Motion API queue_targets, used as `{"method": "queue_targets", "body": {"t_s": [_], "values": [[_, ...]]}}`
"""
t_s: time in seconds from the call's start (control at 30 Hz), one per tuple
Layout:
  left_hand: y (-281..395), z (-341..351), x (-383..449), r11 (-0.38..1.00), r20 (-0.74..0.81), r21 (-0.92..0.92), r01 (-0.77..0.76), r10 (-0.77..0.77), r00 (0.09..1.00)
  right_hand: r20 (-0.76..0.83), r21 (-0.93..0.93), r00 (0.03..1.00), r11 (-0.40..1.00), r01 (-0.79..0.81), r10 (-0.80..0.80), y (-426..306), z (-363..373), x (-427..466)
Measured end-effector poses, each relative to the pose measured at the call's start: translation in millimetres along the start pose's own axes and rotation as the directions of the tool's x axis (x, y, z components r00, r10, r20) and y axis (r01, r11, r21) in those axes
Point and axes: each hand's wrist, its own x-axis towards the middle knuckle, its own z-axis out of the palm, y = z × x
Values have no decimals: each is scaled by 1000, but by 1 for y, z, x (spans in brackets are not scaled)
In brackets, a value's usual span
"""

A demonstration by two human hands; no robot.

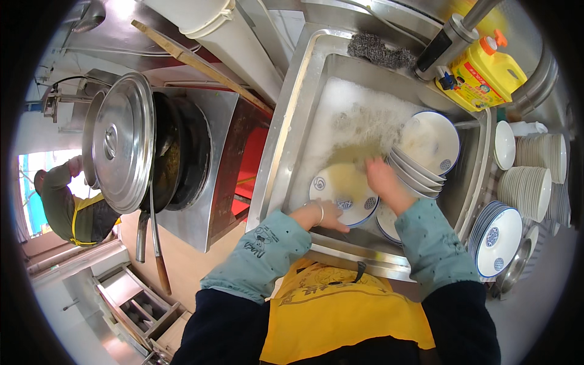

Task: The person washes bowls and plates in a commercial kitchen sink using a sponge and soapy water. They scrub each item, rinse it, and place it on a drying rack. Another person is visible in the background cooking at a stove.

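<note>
My left hand (325,216), with a bracelet at the wrist, holds the near rim of a white plate (329,185) with blue patterns. The plate lies tilted in a stainless steel sink (285,150) of foamy water. Over the plate's right side is my right hand (385,180), blurred, its fingers curled; whatever may be in it is hidden. Just right of that hand, several white dishes (417,169) lean together in a stack. Behind them a blue-rimmed plate (431,137) rests at a slant. Another plate (388,223) shows partly under my right forearm.
A steel wool scourer (381,51) and a yellow detergent jug (488,75) stand along the sink's back. Stacked plates (497,237) and bowls (524,194) occupy the right-hand rack. At left are a wok (171,178) and a steel lid (123,143). Another person (80,207) is farther left.
</note>
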Motion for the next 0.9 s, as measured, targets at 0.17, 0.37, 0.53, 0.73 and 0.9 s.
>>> {"method": "queue_targets", "body": {"t_s": [0.17, 0.37, 0.53, 0.73, 0.9], "values": [[3, -6, -2, 1000, 56, 7, -27, 27, 998, -104, 40, 995, 999, -5, 9, 18, 44, 48], [1, -13, -12, 993, 20, -116, -31, 34, 999, 239, 21, 960, 989, 148, -149, 39, 61, 72], [4, -13, -19, 989, -152, -135, -65, 44, 987, -188, 431, 976, 902, -22, 113, 30, 17, 44], [2, -9, -15, 987, -356, -153, -46, -11, 934, -223, 735, 924, 676, -51, 312, 19, -37, -25], [17, -5, -5, 983, -245, -125, -137, 104, 964, -158, 813, 919, 576, -88, 362, 22, -32, -54]]}}
